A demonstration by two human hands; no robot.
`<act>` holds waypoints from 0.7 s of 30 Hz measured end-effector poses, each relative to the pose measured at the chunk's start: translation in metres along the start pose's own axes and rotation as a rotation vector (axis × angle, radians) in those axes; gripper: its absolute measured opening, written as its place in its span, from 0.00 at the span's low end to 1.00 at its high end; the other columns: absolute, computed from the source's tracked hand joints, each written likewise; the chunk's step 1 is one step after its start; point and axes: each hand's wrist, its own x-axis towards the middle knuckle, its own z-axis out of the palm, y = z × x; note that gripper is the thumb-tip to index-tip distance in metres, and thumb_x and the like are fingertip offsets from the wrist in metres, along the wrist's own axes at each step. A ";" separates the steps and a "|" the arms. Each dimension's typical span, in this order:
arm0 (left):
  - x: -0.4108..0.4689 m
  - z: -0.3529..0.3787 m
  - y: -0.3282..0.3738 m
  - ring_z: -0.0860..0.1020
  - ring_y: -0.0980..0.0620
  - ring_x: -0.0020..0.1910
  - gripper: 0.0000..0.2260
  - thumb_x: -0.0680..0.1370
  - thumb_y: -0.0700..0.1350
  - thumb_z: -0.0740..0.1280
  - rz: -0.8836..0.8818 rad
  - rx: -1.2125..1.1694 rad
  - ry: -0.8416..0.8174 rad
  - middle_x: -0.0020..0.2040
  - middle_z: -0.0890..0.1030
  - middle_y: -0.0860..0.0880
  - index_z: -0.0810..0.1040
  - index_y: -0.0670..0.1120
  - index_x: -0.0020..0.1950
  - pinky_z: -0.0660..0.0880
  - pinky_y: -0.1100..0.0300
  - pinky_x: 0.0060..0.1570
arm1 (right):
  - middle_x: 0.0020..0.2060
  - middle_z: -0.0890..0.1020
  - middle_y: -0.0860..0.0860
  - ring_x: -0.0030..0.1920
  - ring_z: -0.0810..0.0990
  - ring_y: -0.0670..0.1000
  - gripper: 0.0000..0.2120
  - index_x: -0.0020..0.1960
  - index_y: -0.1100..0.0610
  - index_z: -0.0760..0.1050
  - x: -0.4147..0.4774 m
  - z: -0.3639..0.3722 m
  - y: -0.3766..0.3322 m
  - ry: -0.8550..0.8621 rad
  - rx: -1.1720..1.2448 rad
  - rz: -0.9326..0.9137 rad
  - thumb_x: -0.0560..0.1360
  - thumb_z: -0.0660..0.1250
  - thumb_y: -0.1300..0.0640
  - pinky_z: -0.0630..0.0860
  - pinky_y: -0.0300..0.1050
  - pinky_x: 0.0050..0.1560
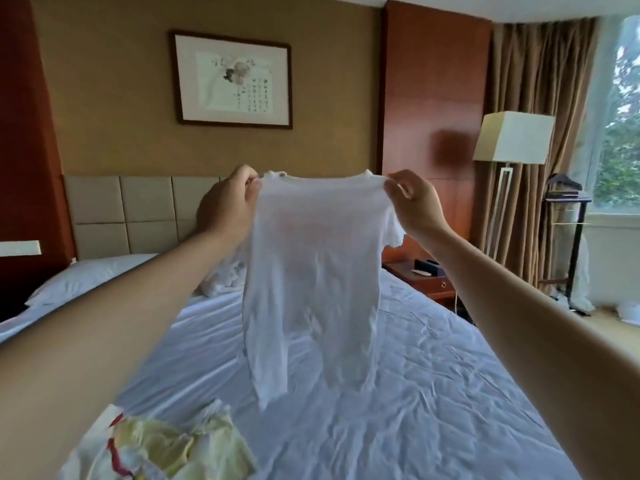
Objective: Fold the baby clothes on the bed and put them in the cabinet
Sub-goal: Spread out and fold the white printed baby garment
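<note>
A thin white baby garment (315, 271) hangs in the air above the bed (433, 393), stretched out by its shoulders. My left hand (228, 209) pinches its left shoulder and my right hand (415, 206) pinches its right shoulder. The long lower part dangles down and is blurred. A crumpled pile of pale yellow and white baby clothes (166, 445) with red trim lies on the sheet at the near left, under my left forearm.
White pillows (86, 275) and bunched white bedding (225, 278) sit by the padded headboard. A wooden nightstand (422, 275) stands right of the bed, with a floor lamp (512, 140), a dark valet stand (568, 209), curtains and a window beyond. No cabinet is in view.
</note>
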 end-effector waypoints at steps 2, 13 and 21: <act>-0.006 -0.006 -0.001 0.78 0.39 0.47 0.08 0.82 0.48 0.60 -0.001 0.001 -0.005 0.50 0.82 0.44 0.74 0.46 0.56 0.70 0.51 0.42 | 0.45 0.81 0.47 0.50 0.79 0.48 0.08 0.53 0.58 0.79 -0.001 -0.003 -0.003 -0.037 -0.006 -0.008 0.79 0.64 0.56 0.68 0.37 0.46; -0.204 0.009 -0.042 0.78 0.43 0.59 0.15 0.82 0.49 0.61 -0.172 0.083 -0.570 0.61 0.80 0.47 0.68 0.51 0.69 0.75 0.51 0.52 | 0.47 0.81 0.48 0.49 0.78 0.47 0.03 0.48 0.53 0.80 -0.188 -0.016 0.032 -0.532 -0.281 0.188 0.77 0.66 0.56 0.67 0.40 0.45; -0.385 -0.003 -0.050 0.80 0.47 0.55 0.09 0.79 0.49 0.66 -0.258 0.121 -0.895 0.56 0.83 0.51 0.80 0.51 0.58 0.74 0.57 0.50 | 0.48 0.83 0.53 0.51 0.81 0.54 0.02 0.45 0.54 0.81 -0.359 -0.042 0.062 -0.867 -0.364 0.304 0.74 0.70 0.58 0.66 0.39 0.43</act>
